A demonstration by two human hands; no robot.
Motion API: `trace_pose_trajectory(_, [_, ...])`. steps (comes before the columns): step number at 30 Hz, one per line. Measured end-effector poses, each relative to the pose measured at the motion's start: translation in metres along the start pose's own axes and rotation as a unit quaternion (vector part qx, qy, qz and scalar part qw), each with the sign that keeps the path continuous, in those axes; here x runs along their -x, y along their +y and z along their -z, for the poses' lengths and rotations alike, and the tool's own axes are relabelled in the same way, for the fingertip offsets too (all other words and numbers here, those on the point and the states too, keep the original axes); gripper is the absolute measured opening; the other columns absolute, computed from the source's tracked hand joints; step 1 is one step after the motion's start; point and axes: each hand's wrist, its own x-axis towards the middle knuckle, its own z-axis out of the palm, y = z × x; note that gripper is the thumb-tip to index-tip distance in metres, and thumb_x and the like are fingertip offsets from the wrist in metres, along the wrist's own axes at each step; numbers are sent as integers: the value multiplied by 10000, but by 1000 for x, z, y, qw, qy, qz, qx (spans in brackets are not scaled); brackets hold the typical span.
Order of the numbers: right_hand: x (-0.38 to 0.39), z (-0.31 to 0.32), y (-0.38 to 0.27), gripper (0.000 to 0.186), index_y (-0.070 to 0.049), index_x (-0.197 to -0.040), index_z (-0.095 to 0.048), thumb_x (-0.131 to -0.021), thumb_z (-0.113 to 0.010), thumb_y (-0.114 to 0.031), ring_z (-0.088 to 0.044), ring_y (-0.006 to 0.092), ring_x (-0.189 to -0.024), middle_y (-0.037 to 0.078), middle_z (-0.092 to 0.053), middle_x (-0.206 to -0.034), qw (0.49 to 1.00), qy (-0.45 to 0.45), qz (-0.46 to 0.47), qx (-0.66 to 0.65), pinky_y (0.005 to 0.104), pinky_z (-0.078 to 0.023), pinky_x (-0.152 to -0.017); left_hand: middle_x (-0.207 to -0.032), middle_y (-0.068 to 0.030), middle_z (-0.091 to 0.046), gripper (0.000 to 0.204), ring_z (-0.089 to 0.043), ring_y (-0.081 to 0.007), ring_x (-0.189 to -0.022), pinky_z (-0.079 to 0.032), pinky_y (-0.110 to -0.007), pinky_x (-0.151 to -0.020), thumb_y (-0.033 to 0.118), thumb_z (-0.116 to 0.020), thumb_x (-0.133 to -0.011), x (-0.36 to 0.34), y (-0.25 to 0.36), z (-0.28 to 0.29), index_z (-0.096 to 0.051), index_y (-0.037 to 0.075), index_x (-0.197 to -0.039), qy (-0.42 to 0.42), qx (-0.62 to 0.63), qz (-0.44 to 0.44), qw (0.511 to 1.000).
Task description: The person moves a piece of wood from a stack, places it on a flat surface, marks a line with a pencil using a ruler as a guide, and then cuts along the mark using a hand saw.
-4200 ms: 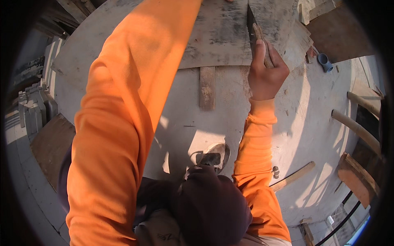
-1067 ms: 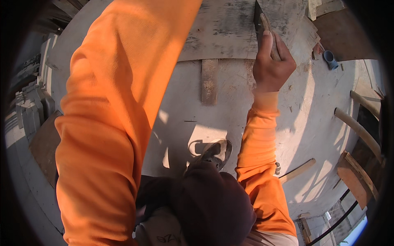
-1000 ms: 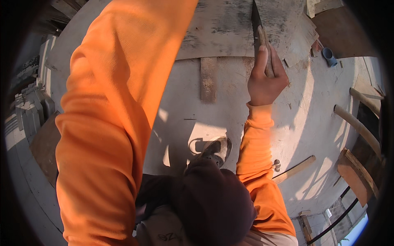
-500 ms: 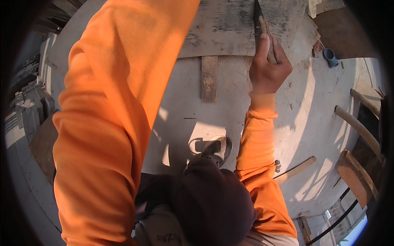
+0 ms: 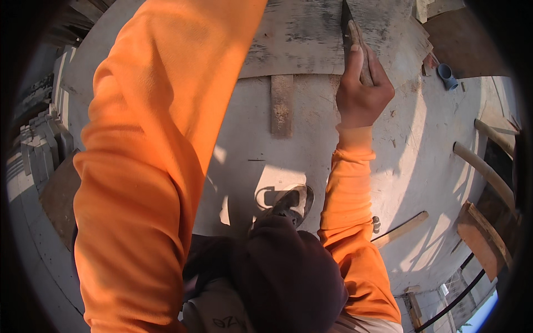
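Note:
My right hand (image 5: 363,100) is closed around the wooden handle of a handsaw (image 5: 365,71). Its dark, narrow blade runs up past the top edge of the view, over a worn grey plywood sheet (image 5: 300,55) with dark streaks. The fist sits just at the near edge of the sheet. My left arm, in an orange sleeve (image 5: 150,127), reaches forward across the left side, and its hand lies outside the view. From under the sheet's near edge sticks a short wooden plank (image 5: 282,108) dusted with what looks like sawdust.
My shoe (image 5: 297,202) stands on the pale concrete floor (image 5: 239,139). To the right lie a grey pipe fitting (image 5: 447,76), a wooden strip (image 5: 400,229), round poles (image 5: 483,172) and a brown board (image 5: 482,241). Pale slabs (image 5: 44,144) are stacked at the left.
My left sleeve has shifted slightly at its upper part. The handsaw and my right hand are almost where they were.

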Motion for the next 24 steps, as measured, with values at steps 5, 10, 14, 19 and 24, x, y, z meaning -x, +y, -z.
trace_pose_trajectory(5, [149, 95, 13, 319, 125, -1232, -678, -1006, -570, -73, -716, 168, -769, 190, -771, -980, 991, -56, -52, 106, 264, -563, -679, -1239, -271, -697, 787, -689, -384, -1162, -559, -441, -983, 189, -1039, -507, 1, -26, -4, -701, -76, -1166, 37, 11, 1, 999])
trace_pose_trajectory(10, [157, 114, -6, 342, 120, -1279, -653, -978, -570, -19, -771, 265, -941, 231, -768, -1071, 985, -74, -95, 122, 324, -593, -818, -1213, -267, -710, 760, -694, -383, -1148, -564, -448, -972, 189, -1040, -503, 2, -14, -5, -714, -73, -1137, 0, 2, 16, 1000])
trace_pose_trajectory(14, [1, -1, 12, 251, 54, -1159, -743, -973, -705, -112, -633, 107, -667, 134, -772, -870, 1000, 19, 13, -11, 258, -525, -635, -1184, -260, -722, 729, -708, -375, -1116, -576, -453, -935, 187, -1038, -507, 4, -4, -1, -727, -55, -1120, 22, 31, -4, 999])
trace_pose_trajectory(19, [72, 43, 5, 276, 80, -1204, -713, -975, -646, -58, -719, 146, -771, 173, -784, -942, 997, -18, -4, 76, 263, -556, -692, -1165, -254, -730, 727, -715, -376, -1094, -580, -449, -920, 192, -1038, -509, 0, -17, -4, -728, -45, -1122, 31, 3, 0, 1000])
trace_pose_trajectory(24, [183, 134, -19, 344, 124, -1267, -663, -990, -554, -48, -763, 259, -965, 231, -765, -1087, 977, -67, -152, 134, 341, -590, -852, -1159, -250, -732, 742, -716, -378, -1088, -581, -446, -917, 209, -1040, -509, -13, -22, -9, -723, -45, -1130, 13, -9, 11, 1000])
